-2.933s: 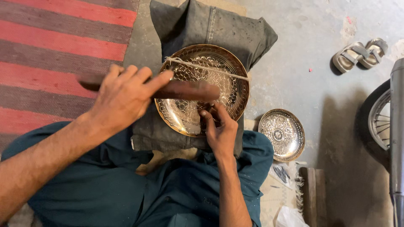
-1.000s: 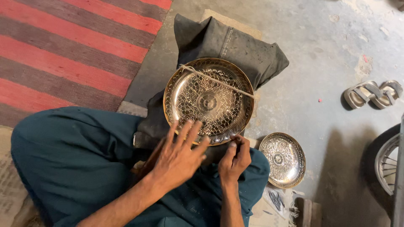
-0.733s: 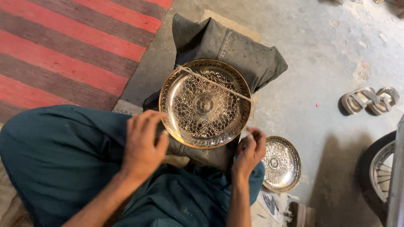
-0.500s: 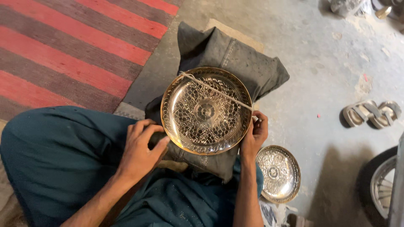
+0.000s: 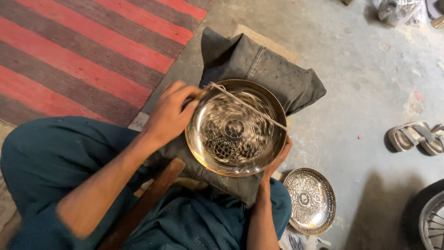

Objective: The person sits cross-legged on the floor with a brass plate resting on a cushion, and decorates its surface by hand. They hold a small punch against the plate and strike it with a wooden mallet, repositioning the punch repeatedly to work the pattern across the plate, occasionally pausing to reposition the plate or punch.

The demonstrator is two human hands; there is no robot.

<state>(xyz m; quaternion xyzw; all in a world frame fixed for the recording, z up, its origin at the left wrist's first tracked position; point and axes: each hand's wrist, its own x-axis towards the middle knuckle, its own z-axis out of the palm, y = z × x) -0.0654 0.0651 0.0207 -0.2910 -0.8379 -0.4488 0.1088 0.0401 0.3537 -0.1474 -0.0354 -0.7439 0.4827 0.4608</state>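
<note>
The pattern inside the big brass bowl [image 5: 236, 128] is looking smeared and blurry, so its shapes are hard to tell. The right hand [image 5: 277, 159] is hiding mostly behind the bowl's rim. The wheel [image 5: 432, 217] and a sandal [image 5: 437, 141] are getting cut off by the right edge. The wooden stick [image 5: 141, 206] is running off the bottom edge.

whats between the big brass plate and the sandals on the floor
Only bare grey concrete floor separates the large engraved brass plate from the pale sandals, in the head view.
</note>
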